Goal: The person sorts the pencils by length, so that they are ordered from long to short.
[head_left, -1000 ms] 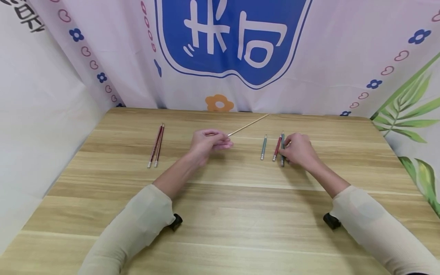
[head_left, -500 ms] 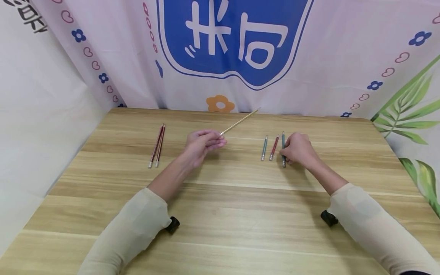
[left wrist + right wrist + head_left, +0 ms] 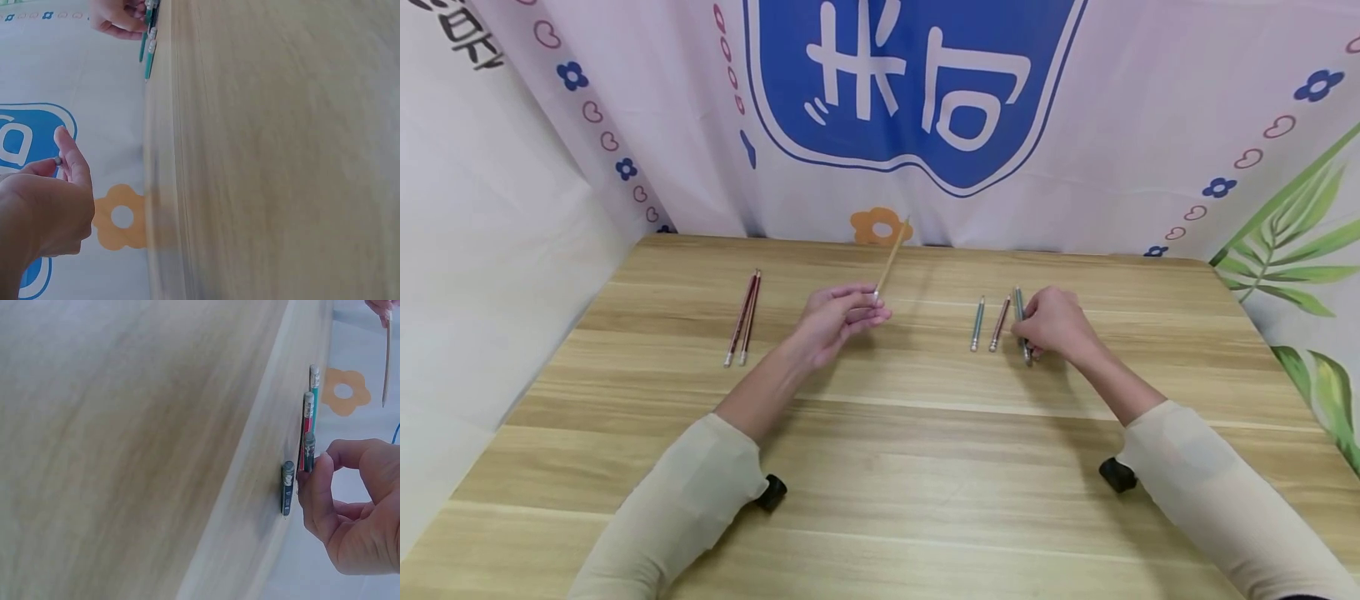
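My left hand pinches a plain wood-coloured pencil by its white eraser end, the shaft tilted up and away from me. In the left wrist view only the pencil's round end shows between thumb and fingers. My right hand pinches a dark green pencil low at the tabletop. Another short dark pencil lies beside the fingertips in the right wrist view. To the left of that hand lie a red pencil and a teal pencil, side by side and apart.
Two dark red pencils with white erasers lie close together at the left of the wooden table. Behind the far edge hangs a printed curtain. Black wrist cameras sit under both sleeves.
The wood-coloured pencil has swung from pointing right to pointing away and up, and my left hand has shifted slightly left. The red pencil now lies farther left, apart from the dark green one.
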Demonstrator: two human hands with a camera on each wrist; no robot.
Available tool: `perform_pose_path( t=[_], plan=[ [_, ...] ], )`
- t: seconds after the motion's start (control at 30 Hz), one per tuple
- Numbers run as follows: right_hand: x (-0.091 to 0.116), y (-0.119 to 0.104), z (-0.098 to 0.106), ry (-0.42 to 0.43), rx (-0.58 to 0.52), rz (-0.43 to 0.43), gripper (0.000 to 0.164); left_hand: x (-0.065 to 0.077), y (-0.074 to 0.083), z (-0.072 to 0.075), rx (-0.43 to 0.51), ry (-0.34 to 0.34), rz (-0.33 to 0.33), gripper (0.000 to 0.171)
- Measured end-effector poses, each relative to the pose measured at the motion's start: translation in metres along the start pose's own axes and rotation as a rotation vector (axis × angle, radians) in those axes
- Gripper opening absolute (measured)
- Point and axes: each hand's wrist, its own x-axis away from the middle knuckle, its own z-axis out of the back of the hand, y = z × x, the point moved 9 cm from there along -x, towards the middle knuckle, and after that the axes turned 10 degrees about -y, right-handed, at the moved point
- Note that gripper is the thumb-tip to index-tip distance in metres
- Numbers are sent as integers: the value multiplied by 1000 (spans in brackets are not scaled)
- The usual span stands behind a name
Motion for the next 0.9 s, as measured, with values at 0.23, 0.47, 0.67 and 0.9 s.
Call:
perform_pose_path(
  t=[0.23, 0.47, 0.67, 0.9],
  plan=[
    [2, 0, 4, 11, -64, 13, 31, 5, 1, 9, -48, 20, 15, 45],
    [4, -7, 3, 16, -99, 50, 28, 11, 3, 20, -92, 58, 6, 45],
    [3, -9, 0, 3, -125, 58, 25, 16, 3, 29, -122, 85, 9, 47],
    [0, -13, -5, -26, -173, 48, 26, 20, 4, 36, -156, 103, 2, 44]
  ],
)
